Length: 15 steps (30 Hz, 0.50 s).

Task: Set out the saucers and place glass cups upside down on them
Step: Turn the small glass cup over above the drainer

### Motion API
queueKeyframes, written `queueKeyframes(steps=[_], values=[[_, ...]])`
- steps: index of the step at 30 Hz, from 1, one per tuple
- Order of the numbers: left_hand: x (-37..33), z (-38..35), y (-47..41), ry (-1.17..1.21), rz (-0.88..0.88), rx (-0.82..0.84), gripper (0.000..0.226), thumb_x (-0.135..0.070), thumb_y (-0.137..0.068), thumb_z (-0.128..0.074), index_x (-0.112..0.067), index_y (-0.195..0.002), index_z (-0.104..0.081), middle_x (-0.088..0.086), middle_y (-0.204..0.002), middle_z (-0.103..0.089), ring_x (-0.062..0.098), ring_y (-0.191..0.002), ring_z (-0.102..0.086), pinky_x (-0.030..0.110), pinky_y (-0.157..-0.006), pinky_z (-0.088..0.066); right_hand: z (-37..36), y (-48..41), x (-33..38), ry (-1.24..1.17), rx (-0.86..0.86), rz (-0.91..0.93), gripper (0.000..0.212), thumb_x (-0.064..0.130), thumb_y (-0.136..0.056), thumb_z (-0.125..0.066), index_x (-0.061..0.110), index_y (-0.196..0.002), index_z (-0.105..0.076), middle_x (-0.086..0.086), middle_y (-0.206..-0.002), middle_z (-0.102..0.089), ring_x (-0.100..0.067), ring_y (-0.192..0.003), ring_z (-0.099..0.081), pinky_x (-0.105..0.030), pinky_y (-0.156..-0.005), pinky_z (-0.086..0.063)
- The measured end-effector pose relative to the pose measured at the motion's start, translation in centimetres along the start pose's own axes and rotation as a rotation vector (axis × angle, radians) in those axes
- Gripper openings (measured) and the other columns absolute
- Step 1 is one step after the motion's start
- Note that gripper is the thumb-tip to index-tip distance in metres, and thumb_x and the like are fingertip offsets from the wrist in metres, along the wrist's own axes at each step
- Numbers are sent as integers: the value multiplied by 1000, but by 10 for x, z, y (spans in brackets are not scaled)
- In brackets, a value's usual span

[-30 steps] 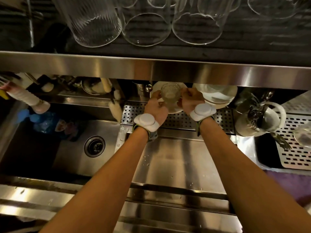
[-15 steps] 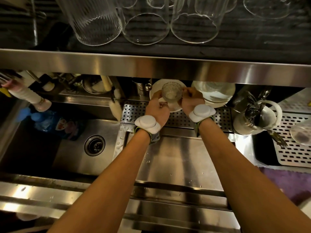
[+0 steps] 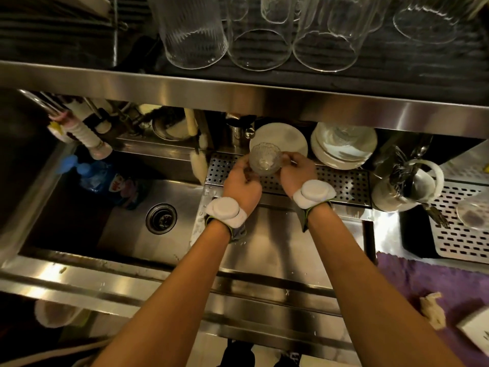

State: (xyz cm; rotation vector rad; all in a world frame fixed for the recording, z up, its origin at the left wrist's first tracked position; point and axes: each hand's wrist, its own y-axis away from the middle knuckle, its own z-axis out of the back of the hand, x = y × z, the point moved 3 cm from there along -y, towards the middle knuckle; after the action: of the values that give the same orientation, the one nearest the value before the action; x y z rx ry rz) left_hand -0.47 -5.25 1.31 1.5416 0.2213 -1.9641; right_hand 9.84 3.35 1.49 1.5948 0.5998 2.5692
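A small patterned glass cup (image 3: 264, 158) is held between both hands over the front edge of a white saucer (image 3: 284, 137), above the perforated drain tray (image 3: 344, 181). My left hand (image 3: 242, 182) grips its left side and my right hand (image 3: 296, 172) its right side. The cup's round end faces the camera; whether that is its mouth or base I cannot tell. To the right sits a stack of white saucers (image 3: 341, 154) with a clear glass cup (image 3: 344, 133) upside down on top.
A steel shelf edge (image 3: 238, 94) overhangs the saucers, with several tall glasses (image 3: 259, 33) above. A sink (image 3: 132, 221) with its drain lies left. A cutlery holder (image 3: 407, 184) stands right, beside another perforated tray (image 3: 460, 234) and a purple cloth (image 3: 428, 284).
Both hands and the cup have drawn slightly toward me, from over the saucer's middle to its front edge. The cup stays gripped by both hands.
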Motion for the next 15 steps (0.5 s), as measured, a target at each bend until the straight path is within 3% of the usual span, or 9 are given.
queueKeyframes(steps=[2,5,8,12,15], values=[[5,9,4,6,-6,-12,46,1,-92,-48,-13,-136,-52,7,-120,-67,20,-111,-63,26,-99,-52,-10,6,-1,-25,29,-6,28,28,-97,-53,17,-116,-70,-15,-121,-72,-36,-115,-66,-52,-101,-53],[12,27,8,-1,-17,-46,46,3,-93,-47,-12,-136,-52,-4,-109,-63,5,-96,-60,-4,-77,-45,-27,15,-2,-68,77,-9,26,29,-96,-57,16,-113,-70,-15,-115,-74,-35,-110,-68,-54,-98,-55],[17,41,11,-27,-16,-66,45,0,-93,-48,-16,-135,-53,-9,-109,-61,-2,-92,-57,-7,-72,-42,-40,20,-3,-60,78,0,23,30,-95,-58,16,-110,-70,-14,-109,-75,-34,-105,-70,-53,-96,-56],[25,56,9,-45,-9,-80,45,0,-94,-49,-17,-136,-52,-10,-112,-60,4,-105,-55,3,-83,-43,-59,22,-3,-51,98,13,26,24,-97,-58,9,-112,-70,-16,-112,-74,-34,-108,-69,-52,-97,-55],[31,66,9,-72,2,-81,45,0,-94,-49,-15,-137,-51,-9,-111,-59,6,-106,-54,-6,-76,-39,-72,21,-5,-47,120,0,27,24,-97,-57,9,-116,-69,-17,-116,-73,-35,-112,-68,-53,-100,-53]])
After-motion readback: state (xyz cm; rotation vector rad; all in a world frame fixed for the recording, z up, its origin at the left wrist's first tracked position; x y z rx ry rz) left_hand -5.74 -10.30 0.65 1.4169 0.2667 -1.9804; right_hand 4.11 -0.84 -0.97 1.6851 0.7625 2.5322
